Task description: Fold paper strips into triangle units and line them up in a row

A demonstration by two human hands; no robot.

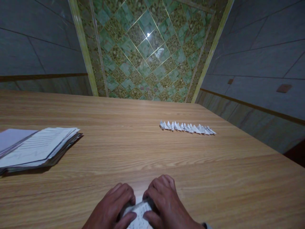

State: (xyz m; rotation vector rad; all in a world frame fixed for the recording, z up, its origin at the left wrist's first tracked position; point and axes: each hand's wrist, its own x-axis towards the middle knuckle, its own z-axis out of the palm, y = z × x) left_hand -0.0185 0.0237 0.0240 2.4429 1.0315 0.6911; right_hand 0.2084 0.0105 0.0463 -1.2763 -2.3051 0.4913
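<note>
At the near edge of the view, a sheet of paper [140,213] with printing or writing on it lies between my hands. My left hand [116,206] grips its left side, fingers curled over the far edge and thumb on top. On the opposite side my right hand [164,203] holds it in the same way, fingers bent and thumb pressing the face. The paper's upper edge looks folded or bent toward me. Its lower part runs out of view. Both hands rest low over the wooden table [114,143].
A row of several small folded paper shapes [187,128] with pointed tips stands toward the back right. At the left lies a stack of papers [45,146], with a pale lilac booklet or sheet [14,140] beside it. A green tiled wall panel [145,57] rises behind the table.
</note>
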